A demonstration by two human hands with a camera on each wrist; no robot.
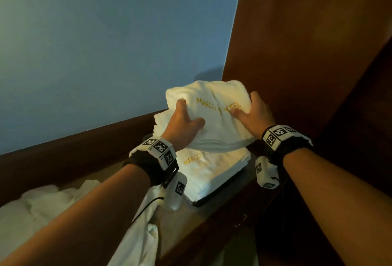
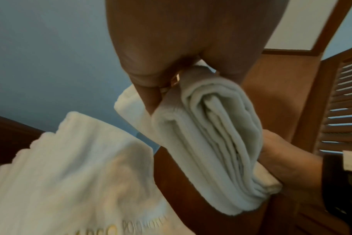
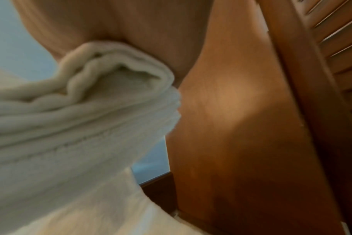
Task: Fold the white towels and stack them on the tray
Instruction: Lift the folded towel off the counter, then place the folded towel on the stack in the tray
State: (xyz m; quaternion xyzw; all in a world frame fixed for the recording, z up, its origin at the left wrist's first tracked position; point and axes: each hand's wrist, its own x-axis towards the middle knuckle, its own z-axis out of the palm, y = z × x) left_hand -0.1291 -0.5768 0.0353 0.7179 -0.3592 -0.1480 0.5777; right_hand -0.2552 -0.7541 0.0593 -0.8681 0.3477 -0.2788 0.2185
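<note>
While gripped at both ends, folded towel (image 1: 214, 115) held between left hand (image 1: 182, 123) and right hand (image 1: 255, 113), fingers curled round edges; just below hands, towel stack (image 1: 214, 172) on dark tray (image 1: 220, 195); beyond, blue wall (image 1: 106, 43).

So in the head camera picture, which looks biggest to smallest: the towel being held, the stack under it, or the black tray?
1. Held folded towel, gripped by left hand and right hand.
2. Towel stack, partly covered; it may only look smaller because it lies farther off.
3. Black tray: only its edge shows.
</note>
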